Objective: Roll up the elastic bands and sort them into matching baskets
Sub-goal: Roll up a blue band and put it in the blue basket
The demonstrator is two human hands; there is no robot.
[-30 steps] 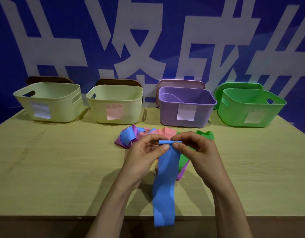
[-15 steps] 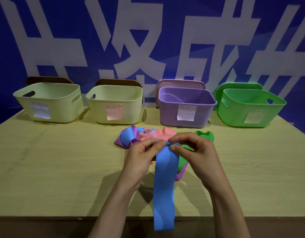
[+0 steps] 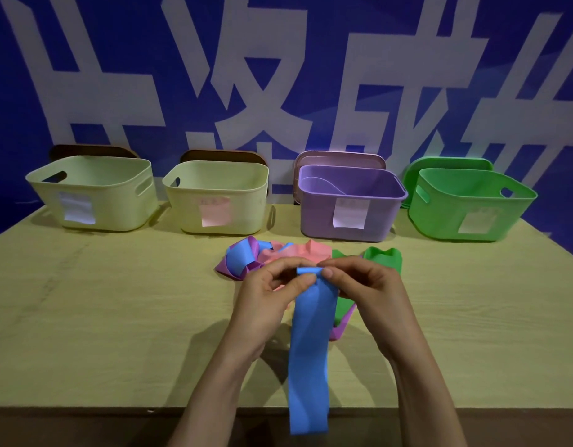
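A long blue elastic band (image 3: pixel 309 356) hangs from both hands down past the table's front edge. My left hand (image 3: pixel 272 295) and my right hand (image 3: pixel 365 295) pinch its top end, which is curled over into a small fold. Behind the hands lies a pile of bands: a purple and blue one (image 3: pixel 238 261), a pink one (image 3: pixel 294 251) and a green one (image 3: pixel 383 258). Along the back stand a cream basket (image 3: pixel 91 191) with a white label, a cream basket (image 3: pixel 215 195) with a pink label, a purple basket (image 3: pixel 349 204) and a green basket (image 3: pixel 472 204).
The wooden table (image 3: pixel 101 311) ends close to my body at its front edge. Lids lean behind the baskets against a blue wall with large white characters. A purple band end (image 3: pixel 341 327) sticks out under my right wrist.
The top end of the blue band has been folded over between my fingertips. Both hands stay at the same spot above the pile.
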